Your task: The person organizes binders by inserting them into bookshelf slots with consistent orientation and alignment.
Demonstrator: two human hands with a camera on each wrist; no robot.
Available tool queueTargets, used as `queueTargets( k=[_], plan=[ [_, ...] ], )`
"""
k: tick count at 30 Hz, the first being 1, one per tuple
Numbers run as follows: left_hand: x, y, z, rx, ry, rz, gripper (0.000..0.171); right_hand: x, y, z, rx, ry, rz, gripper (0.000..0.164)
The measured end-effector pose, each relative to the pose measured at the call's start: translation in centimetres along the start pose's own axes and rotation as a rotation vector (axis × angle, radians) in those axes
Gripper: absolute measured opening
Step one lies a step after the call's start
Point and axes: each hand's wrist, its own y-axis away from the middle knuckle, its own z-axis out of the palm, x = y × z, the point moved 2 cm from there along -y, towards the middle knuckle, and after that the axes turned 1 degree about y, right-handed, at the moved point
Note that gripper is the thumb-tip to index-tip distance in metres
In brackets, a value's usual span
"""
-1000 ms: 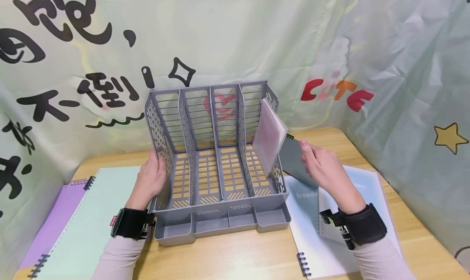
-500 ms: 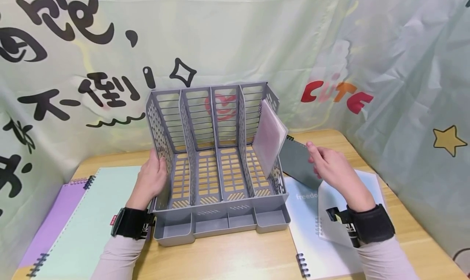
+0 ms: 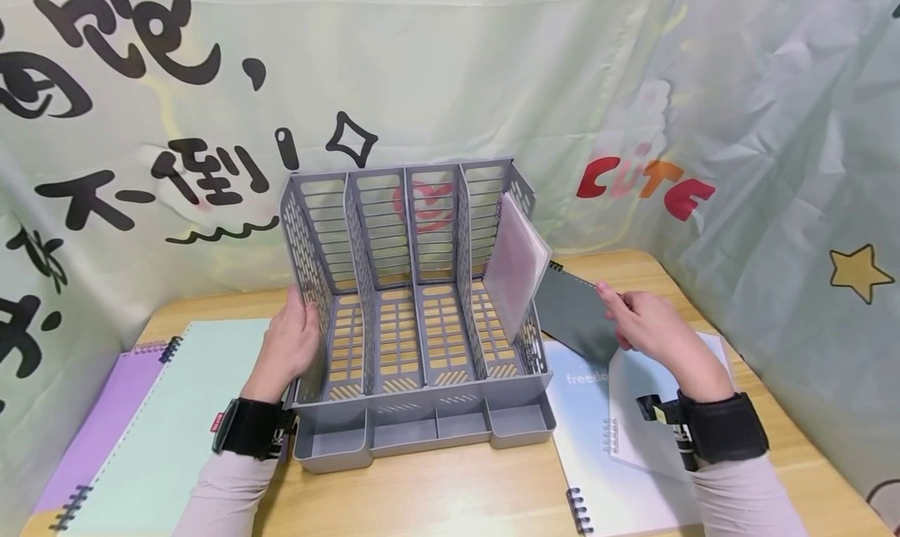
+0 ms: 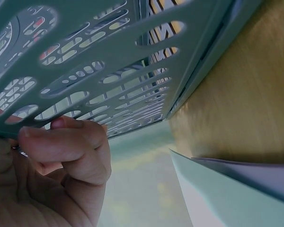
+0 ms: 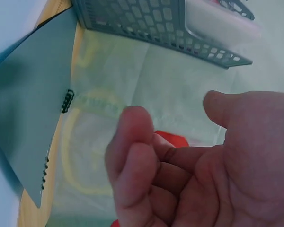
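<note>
My left hand (image 3: 288, 341) grips the left side wall of a grey desk file rack (image 3: 422, 398), with curled fingers on the perforated panel (image 4: 128, 90) in the left wrist view. A pale pink notebook (image 3: 516, 267) stands tilted in the rack's rightmost slot. My right hand (image 3: 654, 326) hovers to the right of the rack with fingers loosely curled. Nothing lies between its thumb and fingers in the right wrist view. Nearest to it is a dark grey-green spiral notebook (image 3: 573, 314), lying partly over a blue-white notebook (image 3: 576, 412).
A smaller white-blue spiral notebook (image 3: 643, 435) lies on the blue-white one. On the left are a mint spiral notebook (image 3: 162, 412) and a purple notebook (image 3: 91, 424) under it. Small compartments line the rack's front. A printed cloth (image 3: 450, 68) hangs behind the wooden table (image 3: 436, 490).
My right hand has moved a little to the right and down, away from the rack, uncovering more of the dark notebook. The left hand and the rack stay where they were.
</note>
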Motion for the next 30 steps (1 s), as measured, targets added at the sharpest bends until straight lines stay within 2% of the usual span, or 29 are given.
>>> queueTargets(
  k=[6, 14, 30],
  plan=[
    [0.1, -0.1, -0.1, -0.006, -0.006, -0.007, 0.041, 1.2, -0.1, -0.2, -0.046, 0.040, -0.004, 0.071],
    [0.0, -0.1, 0.0, -0.008, -0.010, -0.014, 0.039, 2.6, -0.3, -0.1, -0.117, 0.021, 0.023, 0.068],
    [0.1, 0.0, -0.1, -0.020, -0.011, -0.019, 0.044, 4.8, -0.3, -0.4, -0.178, 0.032, 0.060, 0.068]
  ],
)
